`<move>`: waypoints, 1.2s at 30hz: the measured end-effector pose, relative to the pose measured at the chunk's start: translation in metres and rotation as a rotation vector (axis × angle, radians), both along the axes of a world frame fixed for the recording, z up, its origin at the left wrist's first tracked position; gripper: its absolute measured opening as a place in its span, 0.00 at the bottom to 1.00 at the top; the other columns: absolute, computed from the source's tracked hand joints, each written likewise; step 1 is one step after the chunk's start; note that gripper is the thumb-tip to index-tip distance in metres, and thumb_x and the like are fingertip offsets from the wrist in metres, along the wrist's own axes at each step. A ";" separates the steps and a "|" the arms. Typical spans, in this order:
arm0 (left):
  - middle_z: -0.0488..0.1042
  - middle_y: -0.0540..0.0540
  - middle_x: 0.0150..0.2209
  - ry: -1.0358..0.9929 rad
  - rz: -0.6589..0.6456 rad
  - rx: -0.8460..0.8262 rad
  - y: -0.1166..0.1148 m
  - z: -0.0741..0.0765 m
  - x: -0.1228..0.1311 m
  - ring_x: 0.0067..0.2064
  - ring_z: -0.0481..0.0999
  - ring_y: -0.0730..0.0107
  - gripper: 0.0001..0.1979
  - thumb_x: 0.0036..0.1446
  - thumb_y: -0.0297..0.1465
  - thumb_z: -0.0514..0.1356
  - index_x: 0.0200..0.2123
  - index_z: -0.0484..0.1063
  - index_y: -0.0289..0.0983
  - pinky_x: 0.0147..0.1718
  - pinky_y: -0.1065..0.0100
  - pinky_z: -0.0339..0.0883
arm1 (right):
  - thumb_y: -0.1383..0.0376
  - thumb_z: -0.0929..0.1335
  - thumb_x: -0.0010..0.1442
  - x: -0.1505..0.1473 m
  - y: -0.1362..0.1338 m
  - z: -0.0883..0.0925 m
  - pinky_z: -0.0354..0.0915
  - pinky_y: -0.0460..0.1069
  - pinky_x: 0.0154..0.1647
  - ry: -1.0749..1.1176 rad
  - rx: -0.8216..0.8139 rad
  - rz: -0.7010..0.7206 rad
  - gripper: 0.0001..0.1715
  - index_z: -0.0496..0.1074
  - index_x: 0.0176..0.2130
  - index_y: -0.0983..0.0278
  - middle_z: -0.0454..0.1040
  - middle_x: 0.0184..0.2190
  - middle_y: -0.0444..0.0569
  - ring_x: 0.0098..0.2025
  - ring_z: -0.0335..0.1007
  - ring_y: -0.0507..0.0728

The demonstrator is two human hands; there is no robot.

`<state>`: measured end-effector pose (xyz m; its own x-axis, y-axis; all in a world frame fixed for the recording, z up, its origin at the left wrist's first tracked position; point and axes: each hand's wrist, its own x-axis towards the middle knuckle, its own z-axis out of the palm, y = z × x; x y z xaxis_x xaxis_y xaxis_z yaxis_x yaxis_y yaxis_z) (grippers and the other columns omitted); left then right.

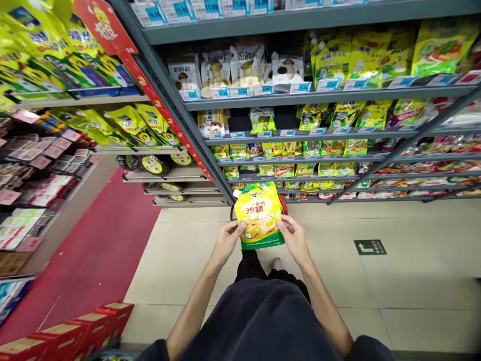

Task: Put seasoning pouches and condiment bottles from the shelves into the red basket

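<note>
A yellow and green seasoning pouch (260, 213) is held up in front of my body, with a white spout at its upper left corner. My left hand (228, 239) grips its left edge, thumb on the front face. On the opposite edge, my right hand (293, 234) pinches the pouch in the same way and wears a ring. The fingers behind the pouch are hidden. A small red object (283, 204) shows partly behind the pouch's right side; I cannot make out what it is.
Ahead stands a grey shelf unit (308, 103) stocked with bagged seasonings and price tags. Yellow bags (124, 123) fill a side rack at left. Red boxes (90, 328) stand at lower left. A dark arrow sign (370, 247) lies on the tiled floor (330, 281).
</note>
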<state>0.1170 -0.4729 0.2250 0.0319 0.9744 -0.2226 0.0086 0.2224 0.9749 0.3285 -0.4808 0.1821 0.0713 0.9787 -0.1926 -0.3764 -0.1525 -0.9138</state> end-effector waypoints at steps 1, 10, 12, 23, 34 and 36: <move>0.83 0.42 0.40 0.006 -0.019 0.000 -0.004 0.006 0.009 0.40 0.79 0.62 0.22 0.56 0.47 0.68 0.42 0.83 0.33 0.41 0.66 0.74 | 0.50 0.75 0.56 0.009 -0.003 0.004 0.72 0.49 0.37 0.002 0.010 -0.011 0.24 0.77 0.46 0.62 0.84 0.34 0.47 0.35 0.78 0.56; 0.79 0.45 0.32 0.080 -0.093 0.090 -0.020 0.038 0.040 0.34 0.74 0.68 0.22 0.62 0.48 0.61 0.35 0.80 0.33 0.34 0.70 0.68 | 0.48 0.74 0.58 0.039 -0.022 0.025 0.73 0.50 0.38 -0.092 0.074 -0.054 0.22 0.77 0.43 0.63 0.84 0.36 0.51 0.36 0.79 0.58; 0.77 0.46 0.30 0.112 -0.111 0.100 -0.022 0.042 0.033 0.33 0.71 0.70 0.23 0.62 0.48 0.61 0.31 0.79 0.33 0.33 0.71 0.66 | 0.48 0.74 0.57 0.036 -0.020 0.027 0.74 0.51 0.39 -0.077 0.068 -0.043 0.23 0.77 0.44 0.62 0.84 0.37 0.51 0.37 0.79 0.58; 0.79 0.44 0.33 0.006 -0.212 -0.018 -0.016 0.026 0.008 0.34 0.74 0.67 0.25 0.60 0.51 0.62 0.38 0.82 0.33 0.33 0.71 0.66 | 0.50 0.74 0.58 0.018 -0.028 0.046 0.73 0.49 0.39 -0.208 0.037 -0.119 0.18 0.77 0.39 0.61 0.83 0.37 0.49 0.38 0.78 0.57; 0.82 0.44 0.34 -0.035 -0.325 -0.106 -0.009 0.017 0.049 0.33 0.76 0.65 0.26 0.55 0.53 0.65 0.39 0.82 0.34 0.31 0.70 0.69 | 0.47 0.76 0.54 0.051 -0.057 0.032 0.75 0.54 0.44 -0.105 -0.027 -0.242 0.25 0.80 0.43 0.61 0.84 0.40 0.51 0.39 0.80 0.59; 0.82 0.44 0.35 -0.033 -0.331 -0.135 -0.013 0.016 0.061 0.34 0.78 0.64 0.27 0.54 0.53 0.66 0.41 0.82 0.35 0.32 0.69 0.70 | 0.47 0.76 0.54 0.060 -0.059 0.022 0.75 0.54 0.44 -0.065 -0.027 -0.276 0.24 0.80 0.43 0.61 0.84 0.40 0.50 0.39 0.80 0.59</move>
<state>0.1781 -0.4855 0.2411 0.3500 0.8722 -0.3418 0.0707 0.3392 0.9380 0.3887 -0.5393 0.2043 0.3476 0.9150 -0.2048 -0.3476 -0.0771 -0.9345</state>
